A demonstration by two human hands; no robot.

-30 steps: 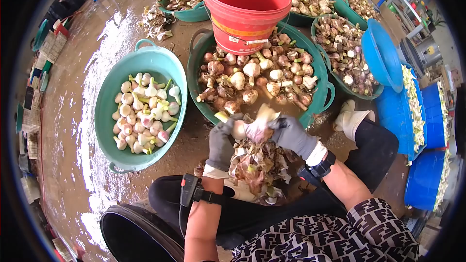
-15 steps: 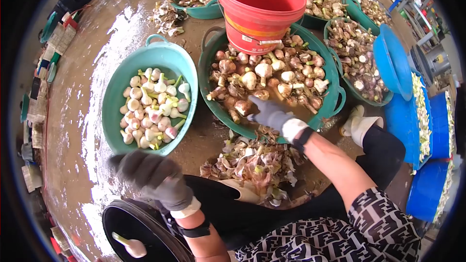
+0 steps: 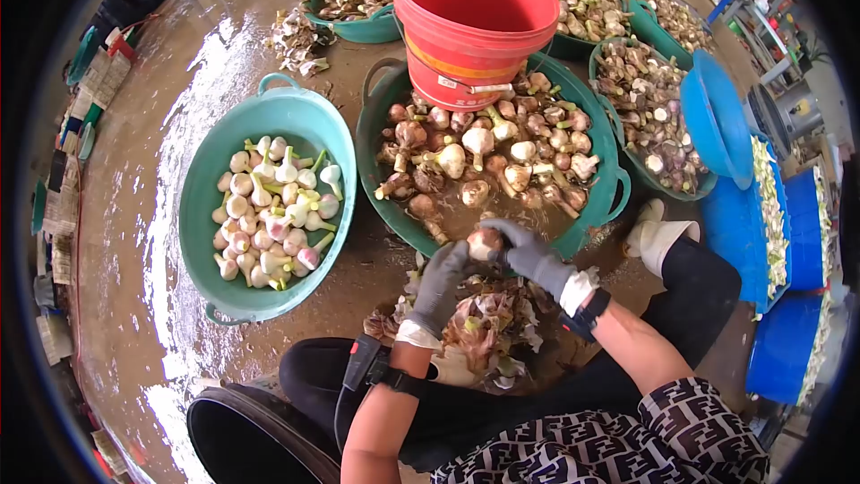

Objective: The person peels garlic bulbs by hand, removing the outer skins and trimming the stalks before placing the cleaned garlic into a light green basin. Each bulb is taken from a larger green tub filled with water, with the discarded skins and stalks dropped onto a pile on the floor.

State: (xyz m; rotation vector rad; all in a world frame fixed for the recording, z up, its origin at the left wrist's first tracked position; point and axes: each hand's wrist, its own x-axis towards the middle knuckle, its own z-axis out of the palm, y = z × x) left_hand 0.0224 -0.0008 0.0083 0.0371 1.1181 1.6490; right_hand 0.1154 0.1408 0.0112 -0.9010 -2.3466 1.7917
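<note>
A brownish, unpeeled garlic bulb [image 3: 485,244] is held between my two gloved hands, over the near rim of the large green tub [image 3: 394,215]. My left hand [image 3: 441,280] closes on its left side and my right hand [image 3: 536,260] grips it from the right, the thumb and fingers bent around it. Many dirty garlic bulbs [image 3: 451,159] lie in murky water in that tub. Below my hands is a heap of peeled-off garlic skins [image 3: 479,327]. Cleaned white garlic bulbs [image 3: 269,215] fill the light green tub [image 3: 202,246] at the left.
A red bucket [image 3: 461,54] stands in the green tub's far part. More tubs of garlic [image 3: 658,116] stand behind and to the right, with a blue basin [image 3: 717,121] leaning there. A black bucket [image 3: 255,430] sits at lower left. The floor [image 3: 134,242] is wet.
My left hand has moved from above the black bucket to my right hand. My right hand has drawn back from the tub, and both now hold a bulb. The white bulb at the black bucket is out of sight.
</note>
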